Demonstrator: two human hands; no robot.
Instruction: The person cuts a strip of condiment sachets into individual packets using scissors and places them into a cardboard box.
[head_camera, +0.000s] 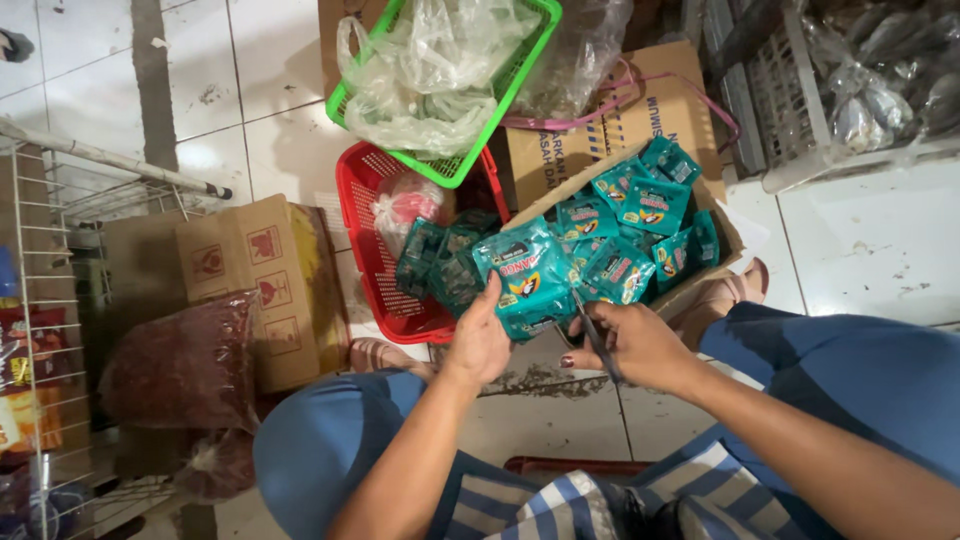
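Note:
My left hand (478, 342) grips a strip of teal snack sachets (525, 275) by its lower edge, thumb on the front. My right hand (635, 345) holds dark scissors (592, 330), blades pointing up at the strip's right edge. More teal sachets hang to the left over a red basket (365, 235). Behind the hands, an open cardboard box (722, 215) is filled with several loose teal sachets (650, 205).
A green basket (455, 165) with clear plastic bags sits on the red one. Cardboard boxes (255, 285), a bag of dark red goods (185, 365) and a white wire rack (40, 300) stand left. A grey crate (790, 110) is upper right. My blue-trousered knees frame the tiled floor.

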